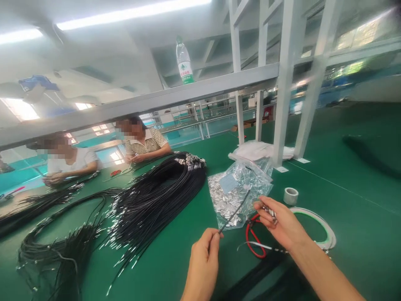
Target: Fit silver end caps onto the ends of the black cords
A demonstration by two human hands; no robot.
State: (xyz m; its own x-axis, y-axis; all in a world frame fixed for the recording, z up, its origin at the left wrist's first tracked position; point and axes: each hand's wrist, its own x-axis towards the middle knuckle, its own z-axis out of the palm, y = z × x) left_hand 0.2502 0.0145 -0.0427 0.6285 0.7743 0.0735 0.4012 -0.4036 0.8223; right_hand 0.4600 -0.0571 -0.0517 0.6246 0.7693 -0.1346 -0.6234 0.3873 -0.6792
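Observation:
Between the thumb and fingers of my left hand [203, 261] is a thin black cable [236, 211], its free end slanting up to the right. My right hand [280, 221] is curled, palm partly turned up, around several small shiny metal connectors [270, 212]. Just beyond both hands lies a clear plastic bag [221, 200] full of similar silvery pieces, with a pale label on it. Red-handled scissors [255, 242] lie below my right hand, partly covered by it. A roll of white-and-green tape [330, 234] rests behind the right wrist.
A large bundle of black cables [163, 196] with metal ends spreads to the left, with more bundles [75, 255] nearer. A small tape roll [291, 195] stands at right. White metal posts [285, 92] rise from the green table [354, 179]. Two people sit across it.

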